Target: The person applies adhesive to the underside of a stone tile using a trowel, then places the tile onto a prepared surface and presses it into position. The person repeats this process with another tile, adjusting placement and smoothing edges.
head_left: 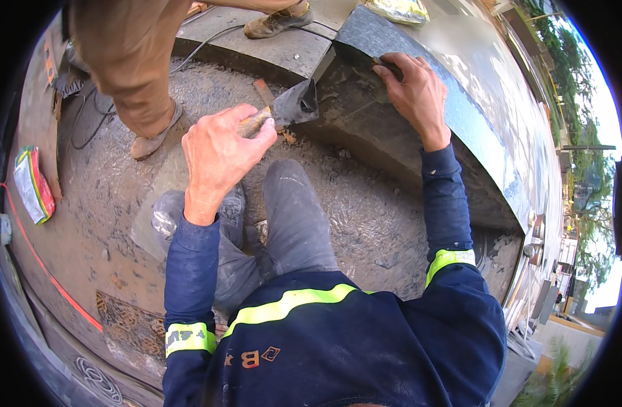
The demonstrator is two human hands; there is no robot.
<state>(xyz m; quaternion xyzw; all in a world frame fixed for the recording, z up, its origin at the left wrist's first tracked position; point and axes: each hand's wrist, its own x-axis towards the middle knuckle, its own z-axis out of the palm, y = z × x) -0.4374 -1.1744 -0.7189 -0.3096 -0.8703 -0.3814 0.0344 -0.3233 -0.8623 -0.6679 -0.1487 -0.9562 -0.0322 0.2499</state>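
My left hand (219,152) is closed around the wooden handle of a trowel (290,108). The grey blade points to the right, close to the corner of the stone step, with a dark lump of mortar (308,102) near its tip. My right hand (417,91) is at the edge of a bluish-grey stone slab (453,81) that tops the step. Its fingers are pinched on a small dark piece (387,69), mostly covered by them. Below the slab, the step's rough face (365,129) is smeared with wet grey mortar.
Another person's legs in brown trousers (131,74) stand at the upper left, one shoe (277,22) on the pale paving. A cable (202,44) runs there. On the gritty ground lie a red and white bag (34,184), an orange line (56,285) and a patterned mat (129,322).
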